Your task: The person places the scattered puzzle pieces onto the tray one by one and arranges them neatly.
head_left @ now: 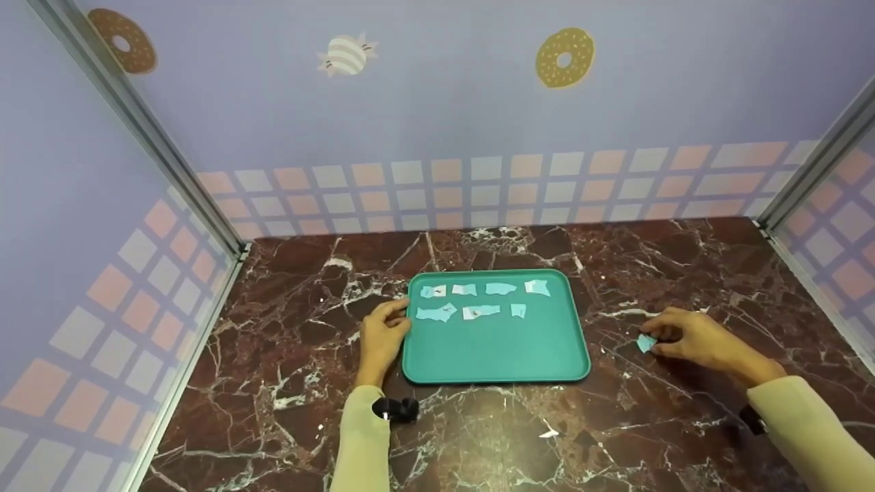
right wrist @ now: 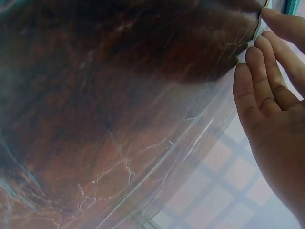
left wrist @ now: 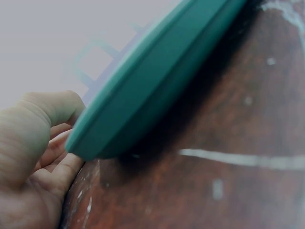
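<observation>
A green tray (head_left: 495, 355) lies on the table with several torn scraps of light-blue and white paper on it, in two rows. The back row runs along the far rim; the row before it has three scraps, the last a small scrap (head_left: 518, 311). At the tray's left rim, my left hand (head_left: 381, 335) grips the edge, thumb and fingers on either side of it in the left wrist view. Right of the tray, my right hand (head_left: 694, 338) pinches a small light-blue paper scrap (head_left: 645, 343) low over the table. The right wrist view barely shows this scrap.
The table (head_left: 478, 437) is dark red-brown marble with white veins. A small white fragment (head_left: 549, 433) lies in front of the tray. Printed lilac panels (head_left: 451, 102) with metal corner posts (head_left: 171, 157) enclose the back and sides.
</observation>
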A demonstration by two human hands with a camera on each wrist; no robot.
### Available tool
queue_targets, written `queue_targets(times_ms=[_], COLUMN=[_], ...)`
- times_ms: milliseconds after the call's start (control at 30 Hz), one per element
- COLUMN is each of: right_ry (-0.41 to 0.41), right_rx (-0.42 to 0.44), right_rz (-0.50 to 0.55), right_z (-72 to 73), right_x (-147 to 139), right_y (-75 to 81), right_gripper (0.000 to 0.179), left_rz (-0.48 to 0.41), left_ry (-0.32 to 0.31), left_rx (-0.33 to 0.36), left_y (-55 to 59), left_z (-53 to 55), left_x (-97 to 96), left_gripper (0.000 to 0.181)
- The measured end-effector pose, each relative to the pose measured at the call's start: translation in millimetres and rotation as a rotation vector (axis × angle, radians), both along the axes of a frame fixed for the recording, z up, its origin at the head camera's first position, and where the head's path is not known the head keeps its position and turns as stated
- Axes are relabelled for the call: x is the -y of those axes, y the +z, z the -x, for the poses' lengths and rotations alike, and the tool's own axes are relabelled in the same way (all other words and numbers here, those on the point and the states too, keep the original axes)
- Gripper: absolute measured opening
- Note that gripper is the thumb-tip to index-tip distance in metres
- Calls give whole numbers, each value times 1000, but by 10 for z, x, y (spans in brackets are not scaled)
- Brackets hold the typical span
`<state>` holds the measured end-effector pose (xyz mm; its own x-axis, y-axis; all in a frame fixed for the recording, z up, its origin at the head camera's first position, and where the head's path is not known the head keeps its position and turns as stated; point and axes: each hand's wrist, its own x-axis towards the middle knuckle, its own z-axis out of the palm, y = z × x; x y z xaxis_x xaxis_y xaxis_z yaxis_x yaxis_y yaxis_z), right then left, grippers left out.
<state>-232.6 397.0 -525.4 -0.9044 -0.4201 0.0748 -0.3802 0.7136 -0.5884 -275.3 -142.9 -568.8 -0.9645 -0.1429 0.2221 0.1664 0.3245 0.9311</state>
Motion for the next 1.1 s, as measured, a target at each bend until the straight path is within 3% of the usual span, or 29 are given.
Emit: queue_targets(times_ms=[400, 1100], right_ry=[-55, -46], right_rx=[7, -39], right_rz=[-61, -11], right_z=[16, 32], right_x=[53, 125], right_y=[-15, -56], right_gripper=[24, 25], left_rz=[-35, -13], left_ry=[-19, -6], left_rx=[-56, -10], left_y=[-11, -12], left_z=[-10, 6], left_x=[-9, 2], left_gripper=[35, 37])
